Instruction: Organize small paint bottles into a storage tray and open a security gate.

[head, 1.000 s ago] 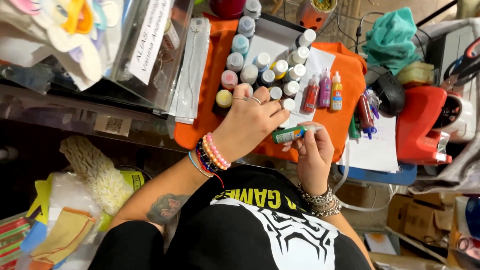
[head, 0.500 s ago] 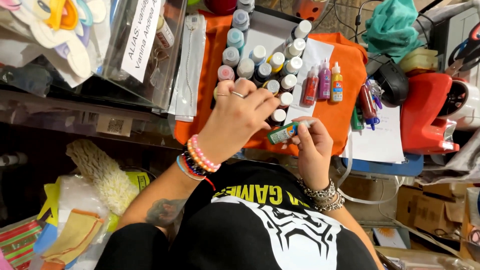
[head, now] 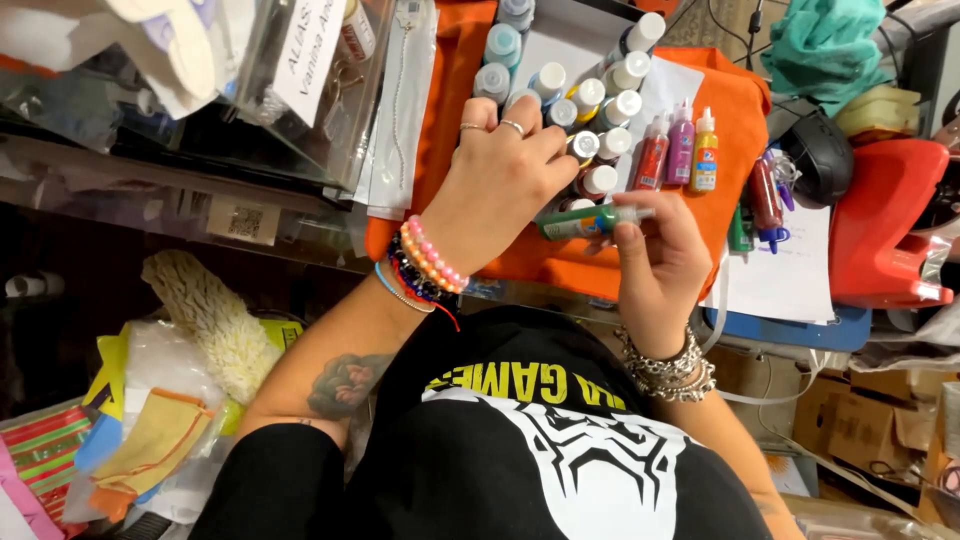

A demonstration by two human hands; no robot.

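Hands at the paint bottles, green tube in the right hand

The right hand [head: 655, 265] held a small green paint tube [head: 585, 222] lying nearly level, its pale tip pointing to the right. The fingers [head: 632, 235] of that hand were closed around the tube near its tip end. The tube sat just above the near edge of the orange cloth [head: 720, 110], directly below the cluster of paint bottles [head: 590, 105].

The left hand [head: 505, 180] rested over the near rows of that cluster. Its fingers were curled down among the white caps and touched them; whether they gripped a bottle could not be determined, as the hand covered them. Beaded bracelets [head: 428, 268] circled the left wrist, and metal chain bracelets [head: 668, 368] circled the right.

Three glitter glue bottles [head: 680, 150], red, purple and yellow, stood upright just to the right of the cluster. A red plastic housing [head: 890, 225] stood well apart at the far right of the desk
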